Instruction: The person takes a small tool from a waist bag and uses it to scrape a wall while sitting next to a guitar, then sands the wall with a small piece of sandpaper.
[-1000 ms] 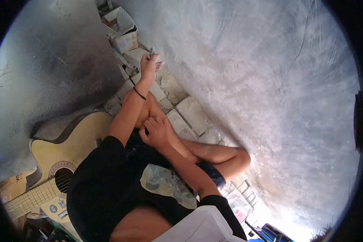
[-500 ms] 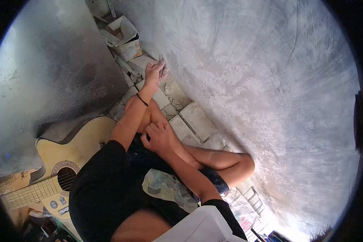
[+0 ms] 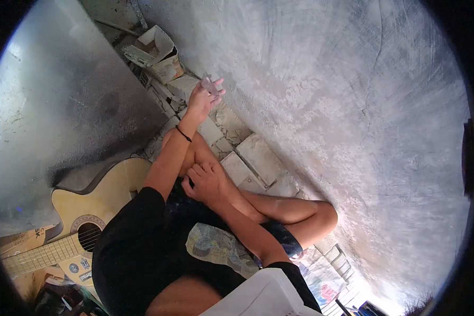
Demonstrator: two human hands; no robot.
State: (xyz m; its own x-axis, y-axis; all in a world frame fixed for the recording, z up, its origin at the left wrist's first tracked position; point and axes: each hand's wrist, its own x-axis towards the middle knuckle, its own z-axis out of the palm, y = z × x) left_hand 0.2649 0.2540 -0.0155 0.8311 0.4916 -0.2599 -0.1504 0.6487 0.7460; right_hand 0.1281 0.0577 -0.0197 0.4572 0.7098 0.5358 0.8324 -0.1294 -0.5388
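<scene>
Mid-handling: left hand [image 3: 201,100] up near wall [image 3: 326,105], grip pinching small pale piece [image 3: 209,84]; right hand [image 3: 205,181] resting on knee [image 3: 195,150], grip loose and empty. Next probably calls for a steady pinch.

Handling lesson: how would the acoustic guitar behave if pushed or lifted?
The acoustic guitar looks hollow, with a soundhole, so probably light for its size. Its rigid body should stay stiff. It lies against clutter, so a push might slide it.

Two hands are showing: the left hand [image 3: 201,98] at twelve o'clock, the right hand [image 3: 208,181] at centre. One guitar [image 3: 76,218] is lying at eight o'clock, one box [image 3: 158,52] at eleven o'clock.
</scene>
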